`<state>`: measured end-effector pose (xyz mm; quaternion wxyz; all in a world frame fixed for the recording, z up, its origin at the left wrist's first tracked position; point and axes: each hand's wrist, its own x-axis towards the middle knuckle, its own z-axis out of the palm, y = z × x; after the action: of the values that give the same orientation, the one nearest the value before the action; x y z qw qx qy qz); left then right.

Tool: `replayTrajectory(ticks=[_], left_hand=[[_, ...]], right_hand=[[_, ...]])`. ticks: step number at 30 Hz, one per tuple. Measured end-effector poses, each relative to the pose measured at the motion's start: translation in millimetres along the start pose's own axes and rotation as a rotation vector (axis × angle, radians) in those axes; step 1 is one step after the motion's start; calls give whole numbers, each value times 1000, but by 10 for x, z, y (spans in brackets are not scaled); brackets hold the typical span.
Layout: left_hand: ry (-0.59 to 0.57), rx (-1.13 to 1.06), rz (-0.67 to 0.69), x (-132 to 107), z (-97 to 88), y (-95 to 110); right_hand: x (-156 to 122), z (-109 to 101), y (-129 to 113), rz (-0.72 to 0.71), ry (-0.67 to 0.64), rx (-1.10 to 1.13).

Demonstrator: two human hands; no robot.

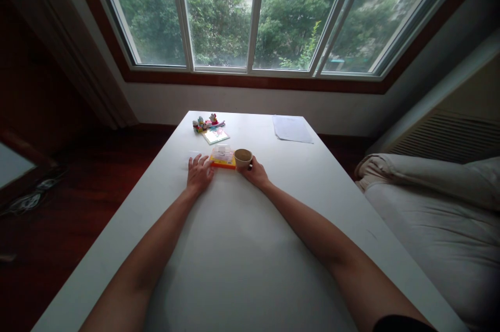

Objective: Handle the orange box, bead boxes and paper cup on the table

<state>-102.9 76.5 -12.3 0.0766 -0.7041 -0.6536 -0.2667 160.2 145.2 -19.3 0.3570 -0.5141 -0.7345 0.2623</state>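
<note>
My right hand is wrapped round the side of a small light-brown cup, which is upright with its open top towards me. Left of the cup lies an orange and yellow box with a clear plastic top; what is inside it is too small to make out. My left hand rests on the table with its fingers spread, the nearest ones at the box's left end. Something clear and flat, hard to make out, lies by those fingertips.
The white table bears small colourful figures and a square card at the far left. Sheets of paper lie far right. A covered bed or sofa stands to the right, and a window is ahead.
</note>
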Motion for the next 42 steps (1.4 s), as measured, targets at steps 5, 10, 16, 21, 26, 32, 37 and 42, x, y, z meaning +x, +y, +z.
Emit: replayTrajectory(ticks=[5,10,16,21,26,32,37,42], left_hand=[[54,-1,-118,14,37,-86],[67,-9,-203,49,73,-207],[109,14,-261,57,81,-299],[141,2,-207,47,26,-224],[116,-40,-104,3,-52,-109],[-96,9,121,-28,-60,15],[-162,66,187,-73,-108,172],[-234,53,306,-179,-95,502]], right_hand=[[164,203,-36,-8,-14,-26],[274,362,-133,-1,7,-149],[312,439,-297,-13,-41,-238],[228,390,-269,-29,-6,-211],[172,384,-200,-30,42,-236],[178,400,-240,-117,-20,-296],[4,299,-248,-168,-61,-291],[-397,10,-145,-312,-69,-366]])
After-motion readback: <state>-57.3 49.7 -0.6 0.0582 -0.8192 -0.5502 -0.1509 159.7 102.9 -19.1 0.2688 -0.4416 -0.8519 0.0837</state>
